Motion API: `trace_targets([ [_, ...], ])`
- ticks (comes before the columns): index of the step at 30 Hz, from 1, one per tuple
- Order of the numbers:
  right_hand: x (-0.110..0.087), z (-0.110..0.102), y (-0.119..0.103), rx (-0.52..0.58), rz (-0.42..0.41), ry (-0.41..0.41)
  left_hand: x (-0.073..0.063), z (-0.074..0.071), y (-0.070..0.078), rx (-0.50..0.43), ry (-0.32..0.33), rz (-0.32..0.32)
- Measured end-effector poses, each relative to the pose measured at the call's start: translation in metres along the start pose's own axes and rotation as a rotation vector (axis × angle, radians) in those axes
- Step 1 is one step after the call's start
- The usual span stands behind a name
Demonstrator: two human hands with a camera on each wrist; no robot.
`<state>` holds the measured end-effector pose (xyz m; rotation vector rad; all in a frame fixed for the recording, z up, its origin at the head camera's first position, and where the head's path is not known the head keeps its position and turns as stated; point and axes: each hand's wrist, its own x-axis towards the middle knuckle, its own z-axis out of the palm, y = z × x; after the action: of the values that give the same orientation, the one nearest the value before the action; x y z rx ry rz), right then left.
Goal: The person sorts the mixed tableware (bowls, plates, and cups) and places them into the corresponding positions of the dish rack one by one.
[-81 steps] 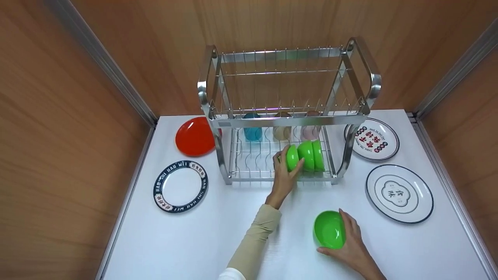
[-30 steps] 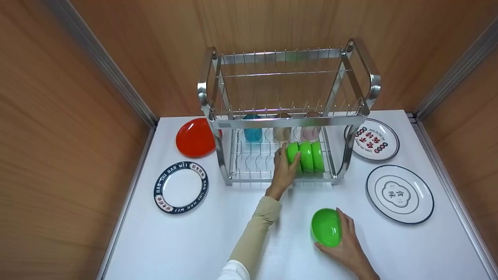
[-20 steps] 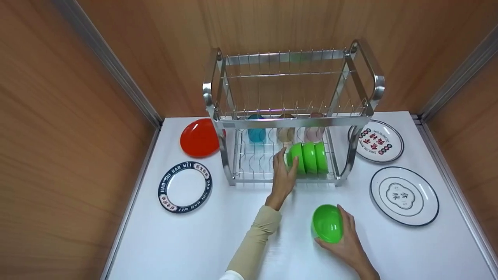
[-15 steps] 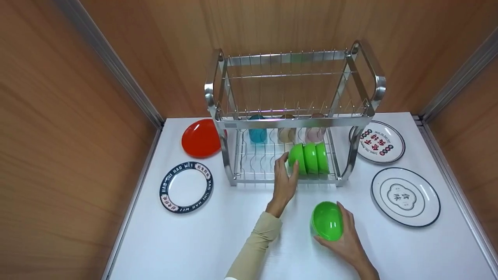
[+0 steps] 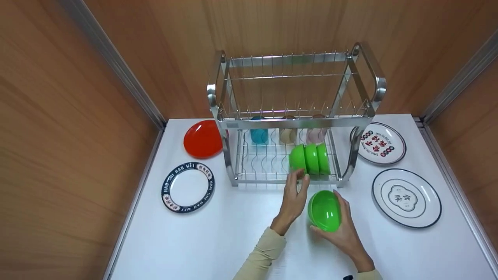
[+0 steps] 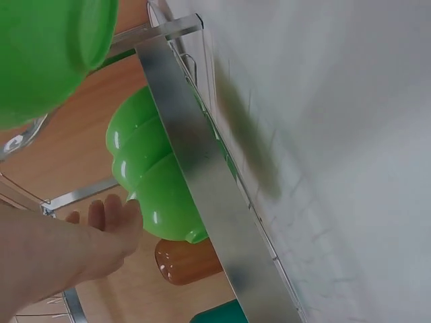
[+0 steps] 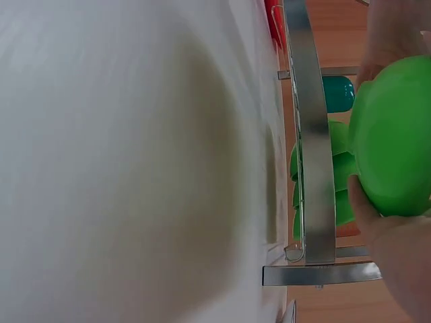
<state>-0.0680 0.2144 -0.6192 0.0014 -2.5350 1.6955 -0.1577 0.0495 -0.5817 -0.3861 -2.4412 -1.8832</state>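
Bright light leaves glints on the green bowls (image 6: pixel 158 178), soft-edged table (image 7: pixel 101 168) shadows.

The left hand (image 5: pixel 294 200) extends forward, thumb and fingers parted and slightly bent; the right hand (image 5: pixel 344 232) curves in a grip, thumb opposite fingers.

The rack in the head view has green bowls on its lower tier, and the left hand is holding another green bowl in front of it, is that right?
Not quite: the right hand, not the left hand, holds that green bowl in front of the rack, as the head view shows. The other green bowls are on the lower tier, as you said.
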Motion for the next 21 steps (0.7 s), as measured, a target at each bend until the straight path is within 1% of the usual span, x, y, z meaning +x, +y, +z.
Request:
trace_targets([
  [3,0.003,0.0,-0.003,0.039,-0.025,-0.001,-0.008,0.002,0.004,-0.021,-0.089,-0.047],
  [8,0.006,0.0,-0.007,0.048,-0.057,-0.008,-0.017,0.007,0.008,-0.03,-0.227,-0.116],
  [10,0.007,-0.001,-0.013,0.044,-0.064,-0.009,-0.019,0.008,0.009,-0.061,-0.269,-0.127],
  [13,0.007,-0.002,-0.013,0.058,-0.09,-0.018,-0.021,0.007,0.009,-0.12,-0.326,-0.125],
  [16,0.008,-0.004,-0.011,0.062,-0.116,-0.029,-0.022,0.005,0.009,-0.171,-0.37,-0.113],
  [17,0.008,-0.003,-0.006,0.064,-0.124,-0.032,-0.023,0.005,0.01,-0.179,-0.379,-0.111],
  [21,0.009,-0.003,-0.007,0.061,-0.139,-0.044,-0.024,0.004,0.011,-0.197,-0.383,-0.099],
])
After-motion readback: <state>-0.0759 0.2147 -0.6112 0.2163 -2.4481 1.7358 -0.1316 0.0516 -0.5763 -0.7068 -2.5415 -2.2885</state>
